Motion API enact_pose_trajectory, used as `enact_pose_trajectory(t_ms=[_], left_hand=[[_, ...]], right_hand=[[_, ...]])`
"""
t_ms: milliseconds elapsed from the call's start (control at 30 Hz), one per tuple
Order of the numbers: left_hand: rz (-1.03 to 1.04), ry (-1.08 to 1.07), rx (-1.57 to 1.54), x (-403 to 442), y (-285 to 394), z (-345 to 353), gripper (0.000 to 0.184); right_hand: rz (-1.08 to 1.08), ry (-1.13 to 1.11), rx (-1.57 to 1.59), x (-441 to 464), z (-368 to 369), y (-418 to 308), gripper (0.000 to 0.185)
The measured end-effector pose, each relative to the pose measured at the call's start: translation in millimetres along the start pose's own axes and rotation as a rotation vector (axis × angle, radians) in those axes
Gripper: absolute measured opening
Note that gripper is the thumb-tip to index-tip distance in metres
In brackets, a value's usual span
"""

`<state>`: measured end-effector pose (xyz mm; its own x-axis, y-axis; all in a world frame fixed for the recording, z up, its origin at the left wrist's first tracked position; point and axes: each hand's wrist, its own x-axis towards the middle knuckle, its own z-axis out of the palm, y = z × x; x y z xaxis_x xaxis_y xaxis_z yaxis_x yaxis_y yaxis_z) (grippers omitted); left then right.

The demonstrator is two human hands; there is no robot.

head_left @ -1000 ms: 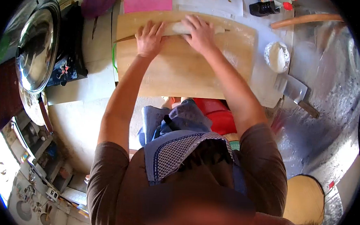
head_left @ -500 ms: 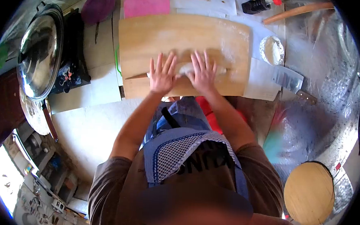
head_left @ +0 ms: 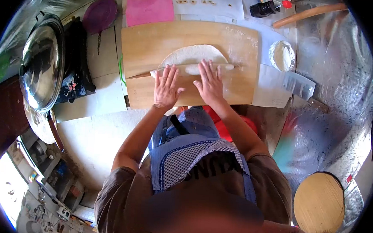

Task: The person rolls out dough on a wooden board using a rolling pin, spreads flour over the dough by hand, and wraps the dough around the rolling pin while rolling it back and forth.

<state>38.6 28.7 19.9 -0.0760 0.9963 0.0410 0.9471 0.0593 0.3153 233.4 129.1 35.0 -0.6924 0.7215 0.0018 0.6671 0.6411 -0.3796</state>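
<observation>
A wooden board (head_left: 144, 36) lies before me with a thin, rounded sheet of dough (head_left: 197, 53) on it. Across the near part of the sheet runs a rolling pin (head_left: 189, 70), its left tapered end bare on the board. Some dough seems to be wrapped around the pin. My left hand (head_left: 167, 88) is flat, fingers stretched forward, its fingertips at the pin's left part. My right hand (head_left: 211, 85) is also open, with its fingers resting over the pin farther right. Neither hand grips the pin. The dough's near edge is hidden under the pin and hands.
Right of the board are a bowl of white flour (head_left: 282, 56) and a cleaver (head_left: 300, 85). A dark bottle (head_left: 265, 9) and a curved wooden stick (head_left: 310, 15) lie behind. A lidded pan (head_left: 41, 62) sits on a stove at left. A round wooden board (head_left: 319, 203) is at lower right.
The dough, earlier rolled up around the pin, now lies partly spread flat beyond it. My hands stay flat but have shifted slightly apart and toward me.
</observation>
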Motion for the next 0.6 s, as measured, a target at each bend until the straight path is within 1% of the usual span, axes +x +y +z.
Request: enact_pose_trajectory(t_ms=[67,100,133,167,200,267,300,333,400,467,533,600], left_hand=[[0.016,0.019,-0.001,16.1,-9.0,10.1,0.079],[0.018,0.037,0.013,53.6,-23.2,4.9,0.077],[0.007,0.100,0.094,91.0,-35.2,-1.0,0.075],[0.025,0.253,0.046,125.7,-53.9,6.0,0.073],[0.026,0.254,0.049,137.7,-62.2,0.9,0.073],[0.007,0.267,-0.049,157.6,-75.5,-12.7,0.070],[0.104,0.325,0.038,142.0,-73.3,-20.5,0.061],[0.107,0.323,0.039,127.5,-77.1,-16.7,0.061],[0.042,0.181,0.118,96.3,-84.8,4.1,0.053],[0.039,0.172,0.172,74.9,-73.2,-2.6,0.051],[0.025,0.132,0.171,31.5,-62.8,15.3,0.050],[0.061,0.093,0.038,-13.7,-44.0,18.4,0.056]], right_hand=[[0.011,0.038,-0.034,22.4,3.8,5.4,0.077],[0.013,0.059,-0.048,55.3,0.5,15.4,0.075],[0.048,0.057,-0.164,91.7,-4.2,22.8,0.071],[0.074,0.173,-0.119,130.2,3.1,38.7,0.070],[0.073,0.175,-0.117,148.5,-0.9,46.5,0.070],[-0.013,0.276,0.109,175.4,-14.5,58.8,0.070],[-0.065,0.229,0.040,165.5,-9.5,64.2,0.065],[-0.062,0.230,0.041,151.2,-7.0,67.5,0.065],[-0.144,0.084,-0.234,114.0,-1.5,67.8,0.057],[-0.128,0.141,-0.194,83.4,4.8,60.3,0.052],[-0.069,0.148,-0.145,35.7,13.2,48.5,0.051],[-0.068,0.140,-0.160,-16.6,22.3,36.8,0.058]])
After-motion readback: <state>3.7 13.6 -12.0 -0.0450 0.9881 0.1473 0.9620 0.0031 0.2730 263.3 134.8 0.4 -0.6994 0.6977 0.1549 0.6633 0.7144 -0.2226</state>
